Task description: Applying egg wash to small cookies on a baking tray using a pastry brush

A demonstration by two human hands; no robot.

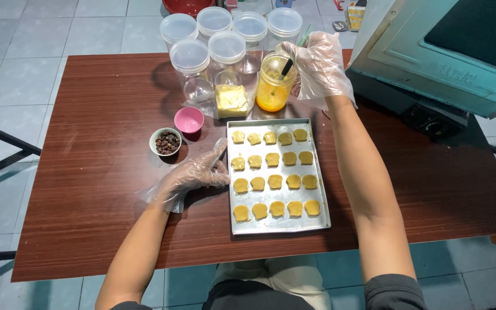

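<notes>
The dark wood-grain table (pixel 87 189) carries a shiny metal tray (pixel 322 183) of twenty flat, yellow dough pieces (pixel 275 181) in neat rows. My left hand (pixel 193 175), in crinkly clear plastic, rests open-fingered against the tray's edge at nine o'clock. At twelve o'clock my gloved right hand (pixel 318 64) pinches a dark-bristled brush (pixel 289 64) dipped into a round jar (pixel 272 86) of orange glaze (clear lidded tubs (pixel 190 57) crowd behind it).
</notes>
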